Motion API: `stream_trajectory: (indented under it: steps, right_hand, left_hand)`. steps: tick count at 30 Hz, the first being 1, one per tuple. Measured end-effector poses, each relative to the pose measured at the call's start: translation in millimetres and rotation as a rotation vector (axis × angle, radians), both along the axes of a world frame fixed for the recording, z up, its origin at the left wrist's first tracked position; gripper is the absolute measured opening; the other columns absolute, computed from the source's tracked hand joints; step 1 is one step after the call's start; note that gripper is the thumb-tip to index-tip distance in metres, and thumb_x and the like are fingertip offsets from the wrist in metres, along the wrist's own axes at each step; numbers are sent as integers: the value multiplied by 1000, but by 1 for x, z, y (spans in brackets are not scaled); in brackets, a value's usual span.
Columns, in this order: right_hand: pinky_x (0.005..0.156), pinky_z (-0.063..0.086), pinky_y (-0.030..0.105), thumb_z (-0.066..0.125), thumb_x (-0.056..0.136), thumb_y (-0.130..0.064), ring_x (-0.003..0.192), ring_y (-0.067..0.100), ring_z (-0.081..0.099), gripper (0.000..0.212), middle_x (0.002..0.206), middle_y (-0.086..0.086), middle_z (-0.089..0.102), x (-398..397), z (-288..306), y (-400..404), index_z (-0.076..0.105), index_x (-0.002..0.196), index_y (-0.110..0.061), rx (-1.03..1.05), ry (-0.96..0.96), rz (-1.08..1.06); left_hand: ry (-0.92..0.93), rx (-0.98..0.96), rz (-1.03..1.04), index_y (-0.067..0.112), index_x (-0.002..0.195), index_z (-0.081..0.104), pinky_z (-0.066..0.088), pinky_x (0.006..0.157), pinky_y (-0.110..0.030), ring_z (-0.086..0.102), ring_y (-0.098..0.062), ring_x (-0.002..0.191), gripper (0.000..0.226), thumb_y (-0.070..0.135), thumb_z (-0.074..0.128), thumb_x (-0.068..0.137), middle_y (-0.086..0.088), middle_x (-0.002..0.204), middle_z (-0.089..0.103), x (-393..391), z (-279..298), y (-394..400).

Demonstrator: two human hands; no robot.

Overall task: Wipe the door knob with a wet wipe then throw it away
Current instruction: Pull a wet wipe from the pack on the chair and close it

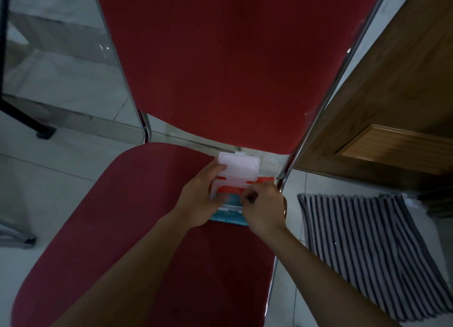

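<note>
- Two hands are on the pack of wipes [230, 204], which lies on the red seat of the chair [137, 204], at about 1 o'clock from the seat's middle, close under the backrest.
- My left hand [201, 199] has its fingers wrapped on the pack's left end, thumb against the raised lid [239, 166]; it is gripping the pack.
- My right hand [263, 205] has its fingertips pinched together over the opening; I cannot tell whether a wipe is already between them.
- I judge the pack soft and light, so it would slide or lift unless held down; a wipe will be limp, damp and easy to tear, best taken by a corner at the slot.
- Its long axis runs 9 to 3 o'clock; the lid hinges at the far side and stands open toward 12.
- At 2 o'clock is the wooden door [392, 94]; no knob shows.
</note>
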State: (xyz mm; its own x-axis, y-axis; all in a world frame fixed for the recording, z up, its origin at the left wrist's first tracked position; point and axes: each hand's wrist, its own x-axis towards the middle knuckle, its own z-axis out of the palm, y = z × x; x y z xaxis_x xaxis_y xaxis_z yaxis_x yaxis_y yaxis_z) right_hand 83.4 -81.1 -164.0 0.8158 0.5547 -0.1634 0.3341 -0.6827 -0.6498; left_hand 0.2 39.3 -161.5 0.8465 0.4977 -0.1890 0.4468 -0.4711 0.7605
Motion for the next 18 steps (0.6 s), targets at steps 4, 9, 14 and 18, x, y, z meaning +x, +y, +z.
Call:
stream_trajectory:
  steps: [4,9,14,18]
  right_hand:
    - [59,40,9,55,77,-7,74,14,57,13,86,4,65,0,7,13,67,74,-10,64,173,-28]
    - [68,49,16,57,85,-13,75,9,61,12,79,-2,67,-1,21,22,69,82,-13,264,565,6]
    - [65,37,-5,54,86,-5,77,3,58,20,89,-2,68,12,18,15,72,90,-11,173,302,111]
    - [72,39,8,62,76,2,81,19,59,17,89,11,66,16,12,9,73,84,-7,80,25,321]
  left_hand:
    - [16,-95,-30,22,139,33,29,100,-17,36,-7,131,78,19,74,73,10,148,32,-6,1,4]
    - [-17,-119,45,20,138,36,30,109,-23,36,-9,133,72,24,71,76,5,150,33,-5,1,-2]
    - [-40,-122,68,19,137,38,32,110,-25,40,-10,131,53,5,52,88,-1,147,39,-7,-5,0]
    - [-69,-211,67,18,137,38,32,104,-11,41,-5,127,55,-1,51,88,3,145,39,-8,-8,2]
